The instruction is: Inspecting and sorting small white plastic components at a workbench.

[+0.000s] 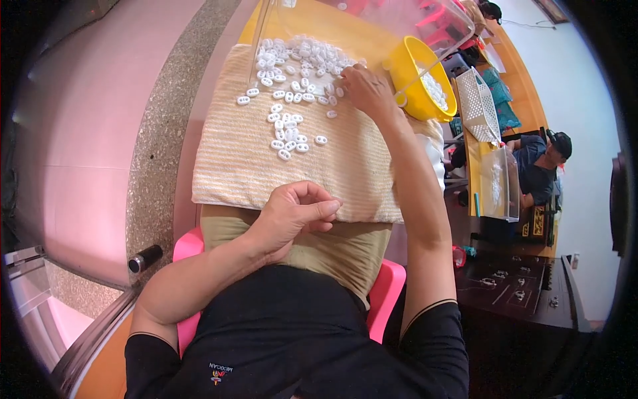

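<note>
We see our left hand (298, 214) curled, thumb against forefinger, contents indiscernible; our right hand (369, 91), loosely bent beside white two-holed plastic pieces (311, 56), grip indeterminable.

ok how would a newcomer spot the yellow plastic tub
Start at the large beige striped towel. By its far right corner, just right of the person's right hand, is a round yellow plastic tub holding small white pieces. Its yellow wall sets it apart from the white perforated basket further right.
</note>
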Motion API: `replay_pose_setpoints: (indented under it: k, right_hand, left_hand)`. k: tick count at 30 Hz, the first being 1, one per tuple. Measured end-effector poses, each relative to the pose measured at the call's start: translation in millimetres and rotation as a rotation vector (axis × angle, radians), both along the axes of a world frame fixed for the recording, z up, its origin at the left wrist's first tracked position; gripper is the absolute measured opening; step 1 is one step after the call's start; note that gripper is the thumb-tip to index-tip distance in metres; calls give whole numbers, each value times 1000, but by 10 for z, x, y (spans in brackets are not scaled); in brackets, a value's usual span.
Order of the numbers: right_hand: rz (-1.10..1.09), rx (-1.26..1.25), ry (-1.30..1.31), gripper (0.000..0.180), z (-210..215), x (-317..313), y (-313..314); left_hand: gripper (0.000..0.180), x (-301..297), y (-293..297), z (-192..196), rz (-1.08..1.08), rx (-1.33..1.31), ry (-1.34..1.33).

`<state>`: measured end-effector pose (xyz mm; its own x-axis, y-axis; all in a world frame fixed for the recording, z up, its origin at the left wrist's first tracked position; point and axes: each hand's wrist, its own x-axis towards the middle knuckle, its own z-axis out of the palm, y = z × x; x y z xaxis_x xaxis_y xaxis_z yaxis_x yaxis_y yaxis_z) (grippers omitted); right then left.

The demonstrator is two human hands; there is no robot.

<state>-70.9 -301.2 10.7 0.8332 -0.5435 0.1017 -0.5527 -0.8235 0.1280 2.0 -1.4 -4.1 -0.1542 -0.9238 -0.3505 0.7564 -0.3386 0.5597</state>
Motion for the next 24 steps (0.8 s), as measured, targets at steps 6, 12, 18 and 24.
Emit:
replay_pose_setpoints:
  k: [6,12,18,24]
  right_hand:
    - [-17,-19,-290,22,-58,-95,23]
    - [-168,448,-676,19,168,-254,650]
    - [-154,1005,-858,16,300,-623,1644]
    - [-181,1173,-933,14,224,-793,2078]
  left_hand:
    - [10,1,-7,22,7,5,1]
    - [13,49,-3,29,92,27,24]
    - [19,-2,-49,19,255,22,-1]
    - [16,-60,-4,29,196,-28,-76]
